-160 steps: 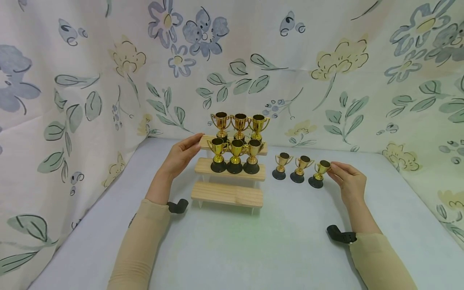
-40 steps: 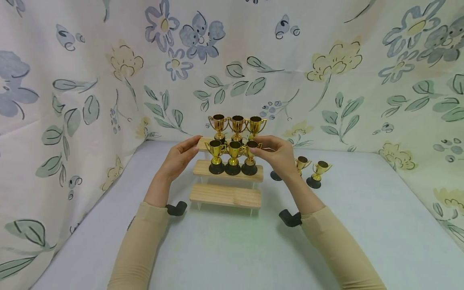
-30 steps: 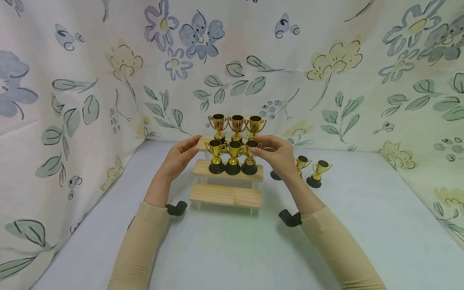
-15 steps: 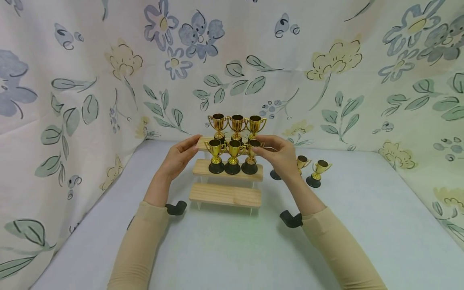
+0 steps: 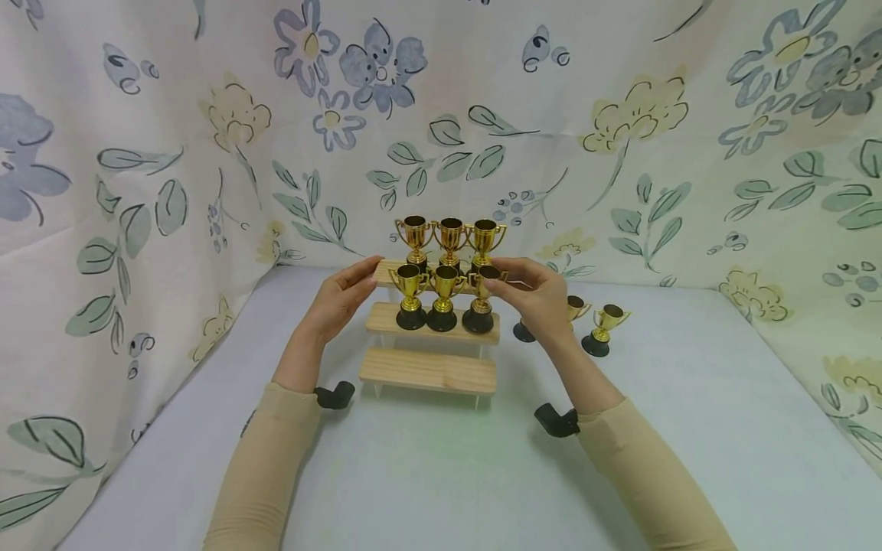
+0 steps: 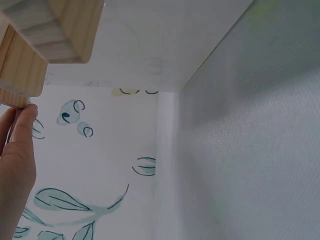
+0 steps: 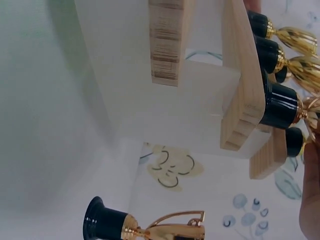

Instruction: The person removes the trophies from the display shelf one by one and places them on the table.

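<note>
In the head view my left hand (image 5: 342, 297) holds the left end of the top board of a three-tier wooden display stand (image 5: 427, 370); its fingertips also show against that board in the left wrist view. My right hand (image 5: 540, 298) pinches the upper part of a small gold trophy cup (image 5: 479, 319) at the right end of the middle board. That trophy's black base (image 7: 280, 105) is at the board's end in the right wrist view. Two more trophies (image 5: 411, 302) (image 5: 443, 306) stand to its left. Three trophies (image 5: 416, 233) line the top board behind.
Right of the stand, three trophies stand on the white table (image 5: 441, 474). One trophy (image 5: 602, 329) is in full sight; the other two are partly behind my right hand and wrist. The lowest board bears nothing. A floral curtain (image 5: 441, 138) hangs behind and at the sides.
Earlier my right hand was at the rightmost table trophy; it came left to the middle board's right-end trophy. Since half a second ago that trophy has shifted slightly right. My left hand stays put.
</note>
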Motion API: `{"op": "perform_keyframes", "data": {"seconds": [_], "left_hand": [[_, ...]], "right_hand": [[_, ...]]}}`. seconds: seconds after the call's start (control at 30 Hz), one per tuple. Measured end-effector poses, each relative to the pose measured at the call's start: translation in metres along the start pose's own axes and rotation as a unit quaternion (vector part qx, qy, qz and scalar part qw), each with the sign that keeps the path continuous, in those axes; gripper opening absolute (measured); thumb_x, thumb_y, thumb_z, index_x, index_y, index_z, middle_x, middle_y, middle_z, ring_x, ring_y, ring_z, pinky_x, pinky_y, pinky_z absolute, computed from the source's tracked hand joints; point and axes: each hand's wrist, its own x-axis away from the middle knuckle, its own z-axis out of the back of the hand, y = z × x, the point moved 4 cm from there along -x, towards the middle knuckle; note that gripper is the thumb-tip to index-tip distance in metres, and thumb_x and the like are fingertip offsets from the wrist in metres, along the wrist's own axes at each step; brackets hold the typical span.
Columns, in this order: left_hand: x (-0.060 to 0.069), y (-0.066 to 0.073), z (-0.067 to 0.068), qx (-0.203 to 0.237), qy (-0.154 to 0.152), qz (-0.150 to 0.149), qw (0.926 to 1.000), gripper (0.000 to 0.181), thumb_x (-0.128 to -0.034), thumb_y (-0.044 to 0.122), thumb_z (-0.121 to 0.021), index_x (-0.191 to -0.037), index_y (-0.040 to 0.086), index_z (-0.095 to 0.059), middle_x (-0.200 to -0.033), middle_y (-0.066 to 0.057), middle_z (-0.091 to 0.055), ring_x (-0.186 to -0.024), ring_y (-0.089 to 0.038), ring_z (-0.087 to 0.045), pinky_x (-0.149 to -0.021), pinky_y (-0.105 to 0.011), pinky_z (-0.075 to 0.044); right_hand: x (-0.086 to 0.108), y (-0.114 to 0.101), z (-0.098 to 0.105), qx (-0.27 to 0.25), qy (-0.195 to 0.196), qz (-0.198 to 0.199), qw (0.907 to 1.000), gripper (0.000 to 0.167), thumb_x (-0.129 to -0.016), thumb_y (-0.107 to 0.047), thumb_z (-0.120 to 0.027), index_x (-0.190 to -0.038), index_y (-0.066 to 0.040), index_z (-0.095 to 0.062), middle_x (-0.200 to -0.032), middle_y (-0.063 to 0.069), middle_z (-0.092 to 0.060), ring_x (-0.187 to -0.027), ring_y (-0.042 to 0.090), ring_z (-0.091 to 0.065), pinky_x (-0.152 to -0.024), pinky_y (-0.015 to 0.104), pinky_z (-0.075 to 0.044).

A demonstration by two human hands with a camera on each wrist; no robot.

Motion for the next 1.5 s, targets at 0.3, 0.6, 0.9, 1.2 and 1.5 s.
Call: {"op": "perform_keyframes", "data": {"seconds": [0.3,0.6,0.9,1.2,1.5], "left_hand": [[-0.001,-0.001,0.001,-0.001,-0.003,-0.002,1.0,0.056,-0.1037,0.015,-0.051,-0.156,0.01,-0.031,-0.165,-0.006,-0.027,-0.154,-0.018,-0.024,-0.128,-0.031,-0.027],[-0.001,0.002,0.0,0.0,-0.005,-0.004,1.0,0.056,-0.1039,0.015,-0.05,-0.156,0.009,-0.03,-0.165,-0.008,-0.027,-0.154,-0.019,-0.024,-0.129,-0.033,-0.025],[0.0,0.002,0.001,0.0,-0.004,-0.005,1.0,0.055,-0.1042,0.013,-0.049,-0.156,0.009,-0.03,-0.165,-0.008,-0.026,-0.155,-0.022,-0.022,-0.128,-0.033,-0.025],[0.001,0.001,0.001,0.004,-0.004,-0.002,1.0,0.057,-0.1034,0.015,-0.051,-0.156,0.01,-0.03,-0.165,-0.008,-0.028,-0.153,-0.02,-0.026,-0.127,-0.029,-0.028],[-0.001,0.0,0.0,0.001,-0.005,-0.003,1.0,0.056,-0.1035,0.015,-0.051,-0.156,0.01,-0.03,-0.164,-0.008,-0.029,-0.152,-0.019,-0.029,-0.127,-0.028,-0.029]], "right_hand": [[0.007,-0.003,0.011,0.029,0.01,-0.013,0.9994,0.032,-0.084,-0.017,-0.08,-0.113,-0.005,-0.073,-0.112,0.003,-0.074,-0.09,-0.001,-0.066,-0.086,0.015,-0.059],[0.012,-0.003,0.024,0.011,0.022,-0.004,0.9997,0.028,-0.084,-0.012,-0.079,-0.111,-0.009,-0.075,-0.107,-0.008,-0.075,-0.089,-0.001,-0.067,-0.084,0.015,-0.06],[0.016,0.002,0.036,0.017,0.036,0.004,0.9992,0.032,-0.085,-0.01,-0.078,-0.114,0.002,-0.071,-0.099,-0.026,-0.07,-0.087,-0.003,-0.067,-0.083,0.013,-0.06],[0.022,0.007,0.047,0.015,0.049,-0.003,0.9987,0.032,-0.085,-0.006,-0.077,-0.114,0.006,-0.069,-0.098,-0.023,-0.069,-0.086,-0.003,-0.067,-0.075,0.012,-0.06],[0.028,0.018,0.06,0.033,0.074,-0.018,0.9966,0.031,-0.083,-0.008,-0.079,-0.112,0.003,-0.072,-0.092,-0.022,-0.07,-0.078,-0.003,-0.065,-0.071,0.01,-0.058]]}}
